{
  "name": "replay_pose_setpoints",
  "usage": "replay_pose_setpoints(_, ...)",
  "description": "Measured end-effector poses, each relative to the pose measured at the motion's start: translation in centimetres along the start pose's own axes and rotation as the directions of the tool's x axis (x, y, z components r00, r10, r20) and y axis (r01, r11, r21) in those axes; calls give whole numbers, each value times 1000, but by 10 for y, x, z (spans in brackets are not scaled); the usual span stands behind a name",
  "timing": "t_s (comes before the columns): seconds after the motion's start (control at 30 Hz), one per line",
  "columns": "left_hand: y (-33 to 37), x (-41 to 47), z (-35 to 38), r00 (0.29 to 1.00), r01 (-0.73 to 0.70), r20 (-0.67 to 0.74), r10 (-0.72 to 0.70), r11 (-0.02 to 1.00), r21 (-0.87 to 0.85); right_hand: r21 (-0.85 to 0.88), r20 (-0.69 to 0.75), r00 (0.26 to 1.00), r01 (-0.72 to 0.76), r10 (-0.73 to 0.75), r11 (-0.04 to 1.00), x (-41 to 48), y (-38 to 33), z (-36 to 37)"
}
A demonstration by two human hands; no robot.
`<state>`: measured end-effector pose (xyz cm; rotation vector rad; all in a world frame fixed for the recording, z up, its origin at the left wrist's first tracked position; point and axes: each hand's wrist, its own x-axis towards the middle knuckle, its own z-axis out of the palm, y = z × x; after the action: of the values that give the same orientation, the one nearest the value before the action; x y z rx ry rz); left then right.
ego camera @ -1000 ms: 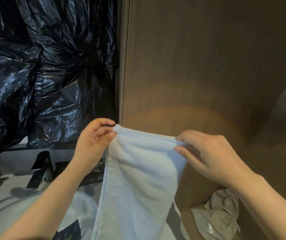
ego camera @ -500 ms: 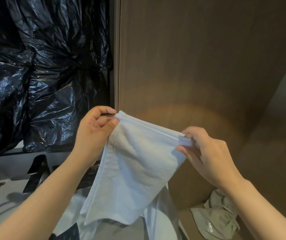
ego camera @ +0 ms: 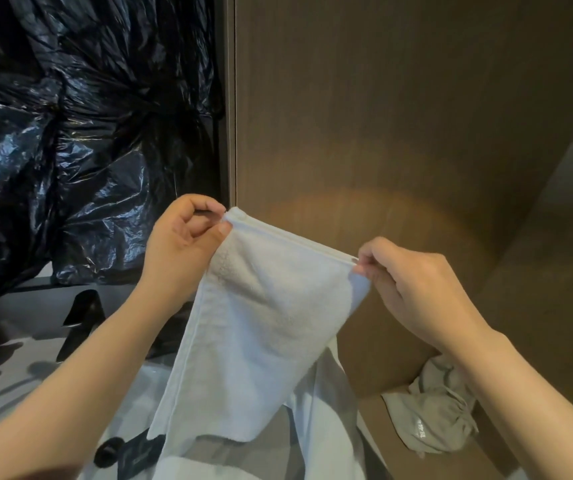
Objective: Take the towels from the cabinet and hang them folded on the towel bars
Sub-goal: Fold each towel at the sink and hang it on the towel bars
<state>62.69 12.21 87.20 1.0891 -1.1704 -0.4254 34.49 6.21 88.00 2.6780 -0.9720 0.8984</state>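
A white towel (ego camera: 264,327) hangs at the picture's centre, in front of a brown wooden cabinet wall (ego camera: 382,116). The left hand (ego camera: 184,247), toward 9 o'clock, pinches one top corner between thumb and curled fingers. The right hand (ego camera: 413,289), toward 3 o'clock, pinches the other. The top hem runs taut between them, sloping down to the right, and the rest droops toward 6 o'clock. It looks soft, light and limp, so it will likely sag wherever unsupported. The hemmed corners seem the firmest places to hold. Black plastic bags (ego camera: 70,150) fill 10 o'clock.
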Motion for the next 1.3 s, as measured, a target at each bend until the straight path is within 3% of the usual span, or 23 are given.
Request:
replay_pose_setpoints(0.23,-8,-6,5,994,24,-110,-24,1000,-1,-17,-80,995,61,-62,998,3,-6,2)
replay_pose_setpoints(0.4,-3,-13,16,999,-14,-38,14,1000,-7,30,-95,995,-20,22,999,-7,7,9)
replay_pose_setpoints(0.6,1,-17,27,997,-70,-18,71,995,68,39,-278,955,-94,102,995,-13,16,21)
replay_pose_setpoints(0.8,-1,-23,36,999,-35,33,34,998,46,152,-178,966,-162,188,975,-11,2,26)
replay_pose_setpoints(1.03,8,-27,51,989,-115,94,111,992,41,266,-65,977,-181,205,947,7,-37,51)
replay_pose_setpoints(1.1,12,-25,51,986,-138,103,132,989,49,299,-118,964,-194,238,934,14,-40,51)
replay_pose_setpoints(1.2,19,-19,52,983,-159,99,153,986,50,251,-274,950,-83,153,964,23,-41,43)
replay_pose_setpoints(1.3,25,-16,55,982,-160,106,159,987,2,247,-344,927,-66,152,967,28,-43,35)
